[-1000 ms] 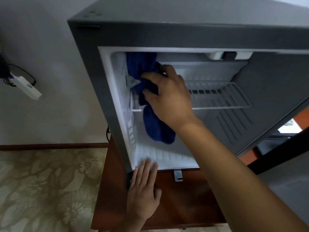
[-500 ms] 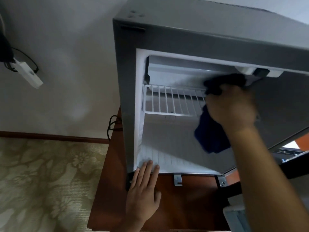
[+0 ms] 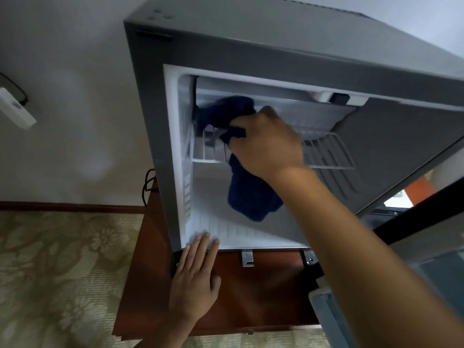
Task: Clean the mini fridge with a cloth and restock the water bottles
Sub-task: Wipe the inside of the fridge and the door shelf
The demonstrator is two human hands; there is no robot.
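Right now we see the mini fridge point(image 3: 251, 43) standing open on a brown wooden cabinet point(image 3: 271, 292), viewed from above and in front. Our right hand point(image 3: 266, 144) reaches inside at the upper level, fingers curled round a dark blue cloth point(image 3: 251, 194). Part of the cloth is bunched above the hand near the top left of the cavity, up by the white inner wall; whether it actually touches that wall we can't tell because of blur. The rest hangs down below the hand into the lower compartment, clear of the floor of the fridge. The hand sits at the front edge of the white wire shelf point(image 3: 331, 154), covering its middle; the shelf shows on both sides of it.

Our left hand point(image 3: 194, 285) lies flat, fingers straight and together, palm on the cabinet top, fingertips point(image 3: 203, 238) resting on the white bottom lip of the fridge at its left front corner. It holds nothing.

No water bottles show inside the visible cavity. The fridge door point(image 3: 447, 280) is swung out at lower right, only partly in frame. A black cable point(image 3: 148, 184) runs behind the cabinet at the left; a white device point(image 3: 15, 111) hangs on the wall at far left. Patterned carpet point(image 3: 62, 272) covers the floor.
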